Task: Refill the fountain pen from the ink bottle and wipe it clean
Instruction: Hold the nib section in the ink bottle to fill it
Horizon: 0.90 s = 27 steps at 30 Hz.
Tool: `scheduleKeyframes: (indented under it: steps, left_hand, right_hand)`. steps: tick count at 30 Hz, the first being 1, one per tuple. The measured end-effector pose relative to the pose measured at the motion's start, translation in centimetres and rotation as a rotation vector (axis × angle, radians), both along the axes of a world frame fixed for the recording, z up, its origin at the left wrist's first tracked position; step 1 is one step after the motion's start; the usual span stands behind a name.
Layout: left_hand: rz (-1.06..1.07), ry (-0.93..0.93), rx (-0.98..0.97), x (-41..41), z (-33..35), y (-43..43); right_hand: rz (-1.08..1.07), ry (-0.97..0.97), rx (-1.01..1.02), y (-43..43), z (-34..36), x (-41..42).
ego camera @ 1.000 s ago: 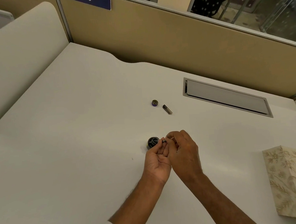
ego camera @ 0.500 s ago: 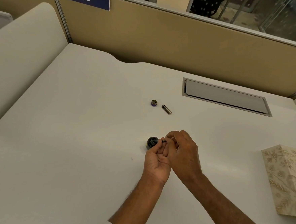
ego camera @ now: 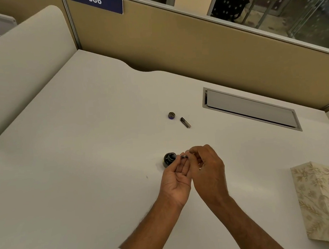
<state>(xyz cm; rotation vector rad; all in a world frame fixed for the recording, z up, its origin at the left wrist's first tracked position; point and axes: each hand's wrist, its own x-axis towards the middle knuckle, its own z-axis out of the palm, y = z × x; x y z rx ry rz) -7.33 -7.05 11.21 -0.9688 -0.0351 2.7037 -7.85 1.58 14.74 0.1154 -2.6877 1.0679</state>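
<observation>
A small dark ink bottle [ego camera: 169,159] stands open on the white desk [ego camera: 84,159]. A thin dark pen part [ego camera: 184,157] lies level just right of the bottle's mouth, held between both hands. My left hand [ego camera: 176,179], palm up, pinches it with its fingertips beside the bottle. My right hand [ego camera: 207,167] grips its other end from the right with curled fingers. The bottle's cap [ego camera: 171,115] and a short dark pen piece [ego camera: 185,122] lie farther back on the desk.
A patterned tissue box [ego camera: 325,202] sits at the right edge. A grey cable hatch [ego camera: 250,108] is set in the desk at the back right. A tan partition [ego camera: 173,46] closes the far side.
None in the hands or the pen part; only the view has shifted slightly.
</observation>
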Motion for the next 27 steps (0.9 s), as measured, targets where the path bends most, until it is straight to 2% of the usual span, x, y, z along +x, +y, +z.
scheduleKeyframes:
  steps: [16,27]
  left_hand:
    - [-0.084,-0.025,-0.122,0.8,-0.1,0.1]
    - [-0.148,-0.015,-0.385,1.4,-0.3,0.1]
  right_hand:
    - [-0.051,-0.076,-0.143,1.9,-0.7,2.4]
    - [-0.135,-0.199,-0.237,2.5,-1.9,4.6]
